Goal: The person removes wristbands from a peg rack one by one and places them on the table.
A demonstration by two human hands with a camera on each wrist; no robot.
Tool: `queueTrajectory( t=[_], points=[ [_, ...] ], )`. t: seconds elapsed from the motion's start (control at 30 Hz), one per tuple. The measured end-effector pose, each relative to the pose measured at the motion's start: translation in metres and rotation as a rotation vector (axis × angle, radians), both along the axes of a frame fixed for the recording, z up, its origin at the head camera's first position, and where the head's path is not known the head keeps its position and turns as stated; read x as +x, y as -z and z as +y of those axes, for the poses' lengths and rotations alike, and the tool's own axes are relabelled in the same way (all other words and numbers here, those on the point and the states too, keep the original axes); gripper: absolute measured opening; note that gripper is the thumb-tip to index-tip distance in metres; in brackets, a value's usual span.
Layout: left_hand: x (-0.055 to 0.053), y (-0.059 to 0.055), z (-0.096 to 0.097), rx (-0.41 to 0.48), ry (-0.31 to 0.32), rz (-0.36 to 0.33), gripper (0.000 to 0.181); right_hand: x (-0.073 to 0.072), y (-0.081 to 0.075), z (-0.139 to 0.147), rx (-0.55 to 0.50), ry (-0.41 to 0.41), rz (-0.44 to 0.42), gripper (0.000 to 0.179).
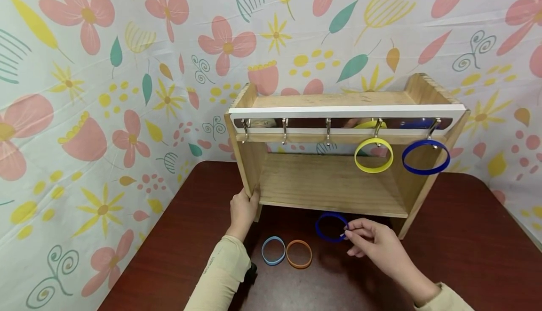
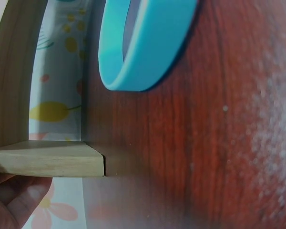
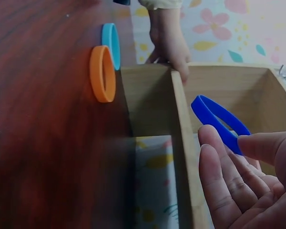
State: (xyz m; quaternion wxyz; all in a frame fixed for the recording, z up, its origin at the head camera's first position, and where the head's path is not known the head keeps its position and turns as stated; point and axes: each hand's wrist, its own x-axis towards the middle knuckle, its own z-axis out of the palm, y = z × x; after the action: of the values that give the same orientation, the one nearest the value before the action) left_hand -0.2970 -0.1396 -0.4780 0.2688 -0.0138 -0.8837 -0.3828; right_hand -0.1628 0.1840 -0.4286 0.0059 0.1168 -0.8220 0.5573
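Observation:
Between thumb and fingers, my right hand [image 1: 374, 243] pinches a dark blue wristband [image 1: 318, 228], held up in front of the wooden rack's lower front edge. The right wrist view shows this blue wristband [image 3: 212, 114] tilted, near the fingertips. My left hand [image 1: 243, 211] grips the left side panel of the wooden rack [image 1: 330, 179]. In the left wrist view only part of that hand [image 2: 19, 200] shows, against the wood. A light blue wristband [image 1: 263, 253] and an orange wristband [image 1: 299, 267] lie side by side on the table, below the rack.
A metal strip with several hooks [image 1: 328, 132] runs along the rack's white front rail [image 1: 347, 112]. A yellow wristband [image 1: 373, 170] and another blue wristband [image 1: 425, 172] hang from the two rightmost hooks. The rack stands on a dark red-brown table [image 1: 169, 250], before a flower-patterned cloth [image 1: 169, 66].

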Motion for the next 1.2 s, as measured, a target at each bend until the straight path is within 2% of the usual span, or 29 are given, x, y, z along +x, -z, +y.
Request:
queueTrajectory(
  t=[0.3, 0.7, 0.97, 1.2],
  points=[
    [0.000, 0.000, 0.000, 0.004, 0.003, 0.000, 0.032, 0.002, 0.019, 0.004, 0.000, -0.049, -0.049, 0.028],
    [0.001, -0.001, 0.000, 0.004, -0.003, 0.000, 0.033, 0.005, 0.035, 0.006, -0.044, -0.118, -0.166, 0.032],
    [0.001, -0.001, 0.000, 0.010, 0.005, -0.006, 0.033, 0.004, 0.046, 0.003, -0.036, -0.160, -0.257, 0.030],
    [0.000, 0.000, -0.001, 0.014, 0.005, -0.009, 0.033, 0.004, 0.053, -0.002, -0.019, -0.184, -0.256, 0.027]
  ],
)
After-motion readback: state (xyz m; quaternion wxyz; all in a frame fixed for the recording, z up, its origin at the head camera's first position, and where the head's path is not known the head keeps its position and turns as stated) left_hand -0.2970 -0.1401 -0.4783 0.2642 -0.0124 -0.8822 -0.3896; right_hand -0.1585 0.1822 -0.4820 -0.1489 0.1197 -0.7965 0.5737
